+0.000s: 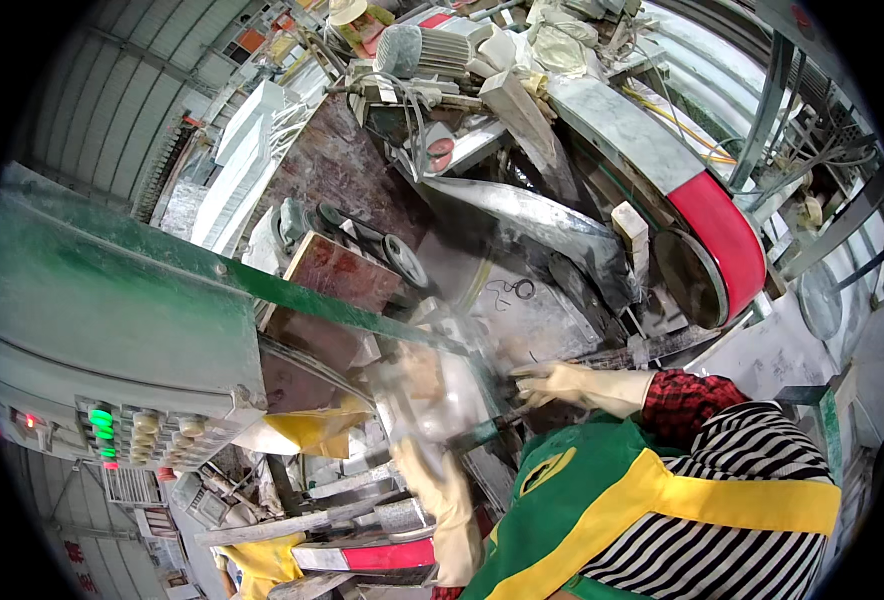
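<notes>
At the far left a grey control panel (152, 425) is seen, its green lamps lit and a row of pale knobs beside them; above it a green machine beam (112, 270) is stretched across towards the middle; a yellow cloth (312, 428) is draped just beneath the beam's right end. Further along, a reddish-brown stone slab (342, 275) is laid on the dusty bed, with a small wheeled fitting (402, 262) just beside its upper right corner.

In the middle, the left hand (417, 375), gloved in pale rubber, is raised against a grey stone piece (452, 385); the view is blurred by dust and spray, so it cannot be told whether the fingers are closed on the piece or merely pressed flat to it; the gloved forearm is seen running down to the lower edge, past a red-and-white bar (372, 555).

Just to the right, the right hand (552, 385), also gloved, is laid at the stone's right edge, fingers curled and touching it; whether the stone is truly gripped is hidden. The stone piece is thus held between the two gloves, on the wet work surface (522, 300) in front of the green-and-yellow apron (602, 500).

Up and to the right, a red-rimmed belt wheel (727, 240) is mounted at the end of a long grey arm; a pale motor (427, 50) is set at the top.
</notes>
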Available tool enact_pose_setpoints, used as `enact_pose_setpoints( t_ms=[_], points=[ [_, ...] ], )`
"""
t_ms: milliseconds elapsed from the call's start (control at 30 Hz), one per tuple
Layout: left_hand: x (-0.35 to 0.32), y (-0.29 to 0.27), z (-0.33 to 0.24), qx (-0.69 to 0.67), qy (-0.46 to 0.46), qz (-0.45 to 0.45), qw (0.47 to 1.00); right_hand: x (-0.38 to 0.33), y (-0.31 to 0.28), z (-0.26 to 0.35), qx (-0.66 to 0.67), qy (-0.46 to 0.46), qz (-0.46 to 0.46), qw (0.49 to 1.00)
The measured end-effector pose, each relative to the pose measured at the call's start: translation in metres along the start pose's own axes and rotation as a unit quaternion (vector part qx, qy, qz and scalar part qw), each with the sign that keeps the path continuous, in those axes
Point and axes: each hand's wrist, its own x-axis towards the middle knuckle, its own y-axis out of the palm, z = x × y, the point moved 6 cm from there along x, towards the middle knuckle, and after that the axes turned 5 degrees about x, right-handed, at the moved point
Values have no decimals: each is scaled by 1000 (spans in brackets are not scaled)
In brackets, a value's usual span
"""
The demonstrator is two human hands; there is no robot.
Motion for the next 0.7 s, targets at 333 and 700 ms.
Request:
enact_pose_setpoints(
  t_ms=[333, 700],
  points=[
    [66, 91, -172, -76, 295, 219, 927, -66, -24, 128, -192, -402, -237, 863],
    [-6, 43, 91, -47, -200, 219, 954, -206, -284, 191, 129, -337, -654, 665]
  ],
)
